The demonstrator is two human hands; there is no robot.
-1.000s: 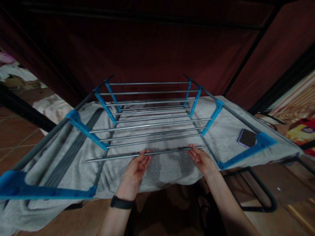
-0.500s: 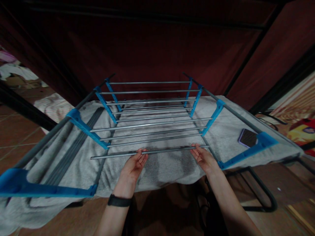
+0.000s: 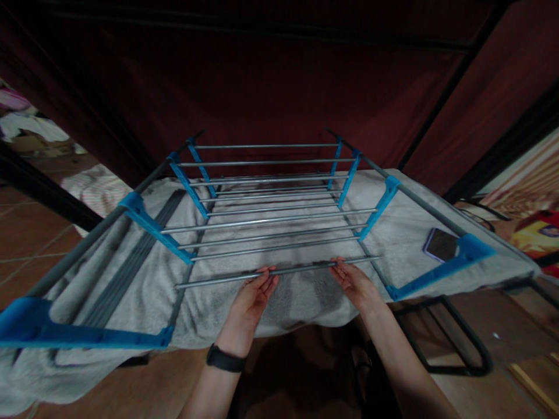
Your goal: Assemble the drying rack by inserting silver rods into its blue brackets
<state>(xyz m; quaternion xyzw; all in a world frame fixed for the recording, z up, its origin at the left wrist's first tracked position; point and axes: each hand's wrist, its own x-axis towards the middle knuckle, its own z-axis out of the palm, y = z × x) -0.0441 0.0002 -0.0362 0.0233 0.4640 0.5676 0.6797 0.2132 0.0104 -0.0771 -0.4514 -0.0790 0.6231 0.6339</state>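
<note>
A thin grey metal rod [image 3: 301, 268] lies across both my hands, above the grey cloth in front of the rack. My left hand [image 3: 255, 294], with a dark band on its wrist, has its fingers closed on the rod left of its middle. Further right, my right hand [image 3: 354, 283] pinches the same rod. Ahead stands a partly assembled rack with blue plastic brackets [image 3: 375, 208] and several crossbars [image 3: 271, 220] between two long side tubes. The nearest left bracket [image 3: 87, 336] and nearest right bracket [image 3: 441, 273] have no bar between them.
Several loose grey rods [image 3: 131, 265] lie bundled on the grey cloth [image 3: 288, 314] at the left. A phone [image 3: 440, 244] rests on the cloth at the right. Dark red panels [image 3: 271, 87] rise behind the rack. A black metal frame [image 3: 463, 337] stands at lower right.
The rod has shifted to the right, its right end now past the lower side tube. My left hand has moved right along with it; my right hand sits slightly further left.
</note>
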